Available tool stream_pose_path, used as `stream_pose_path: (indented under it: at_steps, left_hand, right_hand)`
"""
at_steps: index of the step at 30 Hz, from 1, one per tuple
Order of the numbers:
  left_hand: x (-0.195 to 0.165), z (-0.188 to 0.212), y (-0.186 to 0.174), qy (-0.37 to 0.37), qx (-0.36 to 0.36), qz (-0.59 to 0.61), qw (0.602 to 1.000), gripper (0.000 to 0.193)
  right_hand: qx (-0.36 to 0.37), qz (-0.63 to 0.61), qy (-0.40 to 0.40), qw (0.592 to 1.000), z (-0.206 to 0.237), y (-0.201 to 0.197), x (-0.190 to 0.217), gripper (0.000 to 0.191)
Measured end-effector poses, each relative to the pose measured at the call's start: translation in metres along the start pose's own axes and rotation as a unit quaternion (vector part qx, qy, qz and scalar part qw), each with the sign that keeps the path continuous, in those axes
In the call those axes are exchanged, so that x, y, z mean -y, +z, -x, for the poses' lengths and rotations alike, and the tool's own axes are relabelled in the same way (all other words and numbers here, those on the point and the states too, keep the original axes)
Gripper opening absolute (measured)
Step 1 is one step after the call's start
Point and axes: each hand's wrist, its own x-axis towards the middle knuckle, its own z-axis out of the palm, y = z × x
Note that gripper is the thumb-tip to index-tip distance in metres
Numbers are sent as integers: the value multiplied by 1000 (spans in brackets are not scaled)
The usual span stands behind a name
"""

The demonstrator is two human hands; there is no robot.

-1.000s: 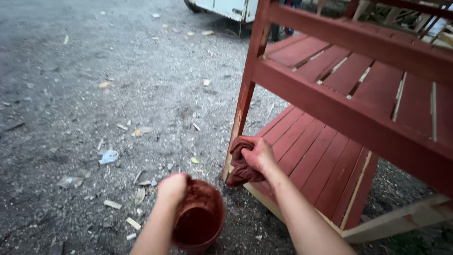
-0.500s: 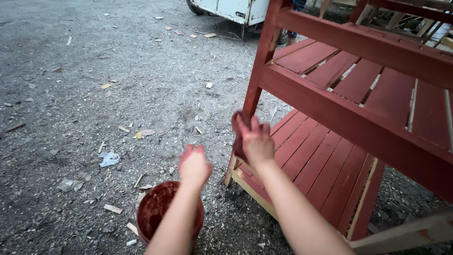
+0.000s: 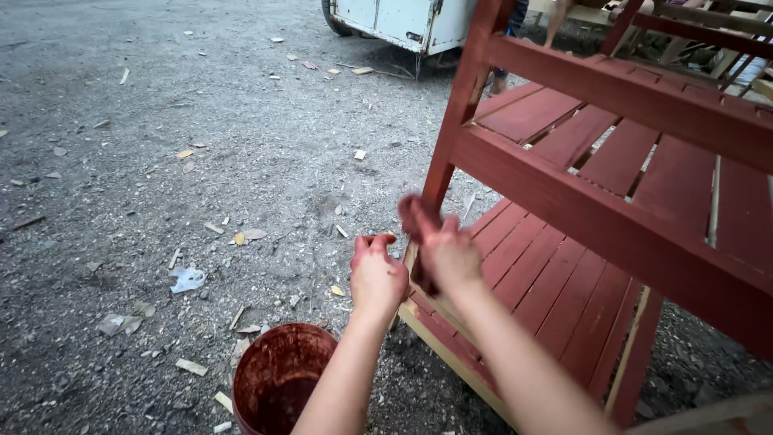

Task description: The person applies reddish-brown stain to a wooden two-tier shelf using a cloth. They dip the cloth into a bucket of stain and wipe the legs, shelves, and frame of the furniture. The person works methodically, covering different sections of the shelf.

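A: What could go wrong here, as you read it?

B: Drips, I'd judge. The right hand [image 3: 447, 254] holds a stain-soaked rag [image 3: 417, 216] just beside the red wooden shelf unit [image 3: 612, 217], at its corner post [image 3: 451, 137]. If the rag is overloaded, stain could run down the post onto the pale unpainted base rail [image 3: 451, 354] below the hand.

A: And the bucket?

B: The red-stained bucket [image 3: 278, 374] stands on the gravel ground [image 3: 161, 161], below and a little left of the left hand [image 3: 377, 275], close to the forearm. A careless swing back could knock it over.

A: How are the grips set?

B: The right grip is clenched around the rag, which bunches up above the knuckles; the blur hides whether the rag touches the post. The left grip looks curled, fingers [image 3: 374, 242] bent inward, and I see nothing in it, though I cannot tell how tightly it is closed. Both hands are smeared red.

A: Anything else nearby?

B: Wood scraps [image 3: 241, 238] lie scattered left of the hands, and a white trailer [image 3: 403, 20] sits well beyond them.
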Motion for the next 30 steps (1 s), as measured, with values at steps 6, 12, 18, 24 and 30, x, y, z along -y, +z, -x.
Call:
stream_pose_path:
  at_steps: [6, 12, 18, 24, 30]
  left_hand:
    - [27, 22, 0, -34, 40, 20, 998, 37]
    - [48, 22, 9, -19, 51, 37, 998, 42]
    - [51, 29, 15, -25, 94, 27, 995, 32]
    - [74, 44, 15, -33, 113, 2, 993, 31]
    - [89, 55, 41, -39, 122, 1, 992, 38]
  right_hand:
    - [51, 28, -26, 998, 16, 4, 7, 77]
    - [-41, 84, -28, 995, 3, -15, -16, 78]
    - [224, 80, -15, 971, 45, 25, 46, 102]
    - [237, 67, 4, 969, 27, 32, 65, 80]
    - [2, 52, -40, 998, 32, 12, 3, 64]
